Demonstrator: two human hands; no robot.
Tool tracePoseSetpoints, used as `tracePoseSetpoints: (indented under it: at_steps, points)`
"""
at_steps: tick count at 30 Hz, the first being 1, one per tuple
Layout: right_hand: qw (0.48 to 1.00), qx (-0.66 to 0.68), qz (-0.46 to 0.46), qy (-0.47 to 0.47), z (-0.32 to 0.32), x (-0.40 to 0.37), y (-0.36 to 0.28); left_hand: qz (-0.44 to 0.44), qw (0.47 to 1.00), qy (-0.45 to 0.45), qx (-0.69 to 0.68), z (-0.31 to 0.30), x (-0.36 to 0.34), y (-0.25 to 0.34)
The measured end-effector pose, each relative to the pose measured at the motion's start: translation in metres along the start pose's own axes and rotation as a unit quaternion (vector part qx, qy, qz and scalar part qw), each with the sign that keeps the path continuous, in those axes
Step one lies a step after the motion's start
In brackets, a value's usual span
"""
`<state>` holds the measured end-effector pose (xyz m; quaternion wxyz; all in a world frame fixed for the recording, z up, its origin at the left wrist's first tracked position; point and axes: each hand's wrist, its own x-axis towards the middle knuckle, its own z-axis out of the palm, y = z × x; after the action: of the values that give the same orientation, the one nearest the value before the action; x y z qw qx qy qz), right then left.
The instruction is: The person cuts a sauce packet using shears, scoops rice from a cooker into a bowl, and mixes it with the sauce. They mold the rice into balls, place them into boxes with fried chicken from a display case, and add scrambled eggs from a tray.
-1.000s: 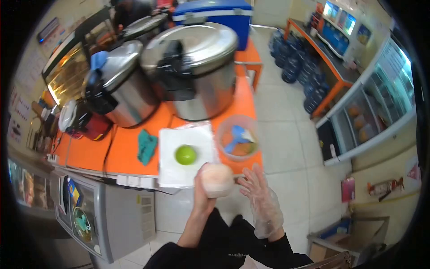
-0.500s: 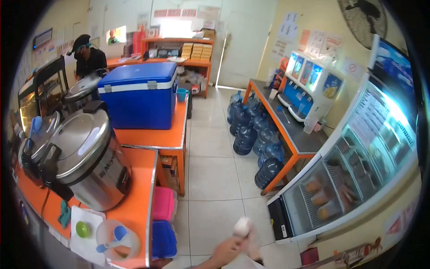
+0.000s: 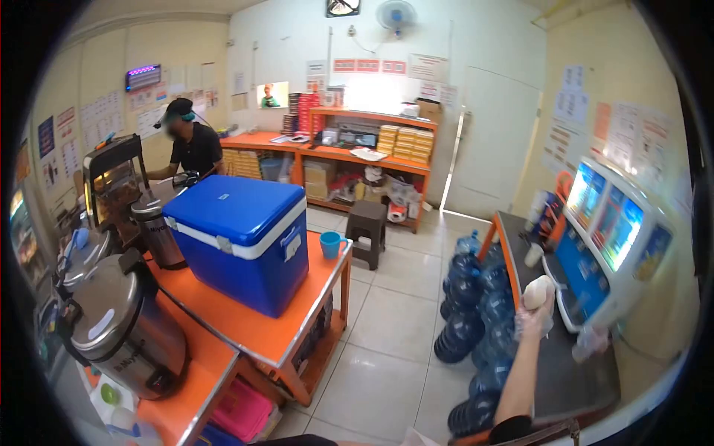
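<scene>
Right hand [image 3: 537,303]: in a clear plastic glove, fingers curled around a white rounded bundle [image 3: 537,291].
Bundle: held aloft at the right, before the lit drink dispenser [image 3: 606,223].
Dark worktop [image 3: 573,379]: beneath the dispenser, large blue bottles [image 3: 460,297] alongside.
Orange worktop [image 3: 316,279]: bears a blue cooler [image 3: 238,238] and, near it, a turquoise mug [image 3: 330,245].
Background: a person [image 3: 197,145] in a dark cap, beyond the cooler.

From here, the fingers of the right hand [image 3: 534,321] blur against the white ball [image 3: 537,292]; wall sheets [image 3: 102,115], upper left, are too small to read.
</scene>
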<state>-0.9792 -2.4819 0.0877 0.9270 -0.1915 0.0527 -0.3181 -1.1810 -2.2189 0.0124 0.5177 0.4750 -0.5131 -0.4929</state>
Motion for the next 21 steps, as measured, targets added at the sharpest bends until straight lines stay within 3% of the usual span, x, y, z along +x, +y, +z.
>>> tracePoseSetpoints:
  at_steps: [1,2,4,8,10,11,12,14,15,16,17,21]
  points:
    - [0.998,0.053,0.032,-0.028,0.015,0.022,0.034,-0.009,1.000,0.018,0.001,-0.038,0.001,0.001]
    - [0.982,0.092,0.093,-0.135,0.018,0.046,0.067,-0.021,0.999,0.042,-0.001,-0.077,-0.001,0.001]
    - [0.942,0.198,0.194,-0.192,0.048,0.077,0.137,-0.040,0.995,0.092,-0.002,-0.155,-0.010,0.001]
    - [0.892,0.177,0.339,-0.243,0.057,0.154,0.234,-0.085,0.950,0.292,0.071,-0.315,-0.071,0.016]
    - [0.905,0.085,0.389,-0.149,0.042,0.195,0.259,-0.081,0.867,0.453,0.193,-0.377,-0.110,0.083]
    - [0.874,0.050,0.447,-0.184,0.017,0.230,0.274,0.024,0.837,0.508,0.202,-0.406,-0.108,0.119]
    - [0.872,-0.032,0.463,-0.155,-0.001,0.247,0.279,0.126,0.795,0.557,0.205,-0.427,-0.103,0.148]
    - [0.849,-0.209,0.460,-0.155,-0.003,0.273,0.283,0.258,0.771,0.554,0.179,-0.470,-0.092,0.191]
    - [0.796,-0.188,0.570,-0.079,-0.005,0.292,0.293,0.276,0.775,0.539,0.179,-0.502,-0.095,0.196]
    - [0.799,-0.134,0.584,-0.056,-0.053,0.326,0.318,0.289,0.779,0.525,0.183,-0.536,-0.100,0.196]
    - [0.785,-0.165,0.597,-0.026,-0.068,0.344,0.338,0.296,0.779,0.521,0.185,-0.569,-0.109,0.196]
    - [0.720,-0.260,0.643,-0.029,-0.055,0.447,0.488,0.299,0.788,0.503,0.193,-0.711,-0.136,0.158]
